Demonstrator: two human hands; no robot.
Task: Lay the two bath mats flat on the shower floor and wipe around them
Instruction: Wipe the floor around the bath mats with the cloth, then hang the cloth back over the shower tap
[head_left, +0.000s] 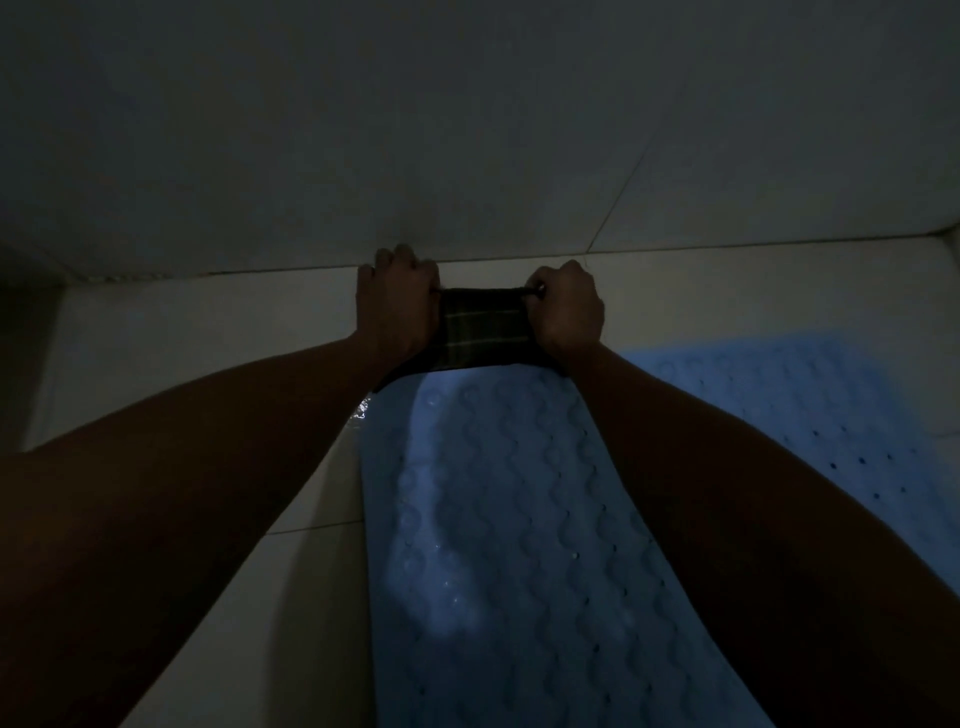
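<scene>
Two pale blue bath mats lie flat on the white tiled shower floor (182, 332). The nearer mat (498, 545) runs from the bottom of the view toward the wall, patterned with wavy ridges and small holes. The second mat (789, 395) lies to its right, partly hidden by my right forearm. A dark plaid cloth (480, 330) is stretched between my hands at the far end of the nearer mat, close to the wall's base. My left hand (397, 304) grips its left end and my right hand (566, 306) grips its right end.
The tiled wall (467, 130) rises directly beyond my hands, meeting the floor along a grout line. A side wall edge shows at the far left. A small wet glint (362, 408) sits on the floor by the nearer mat's left edge. The scene is dim.
</scene>
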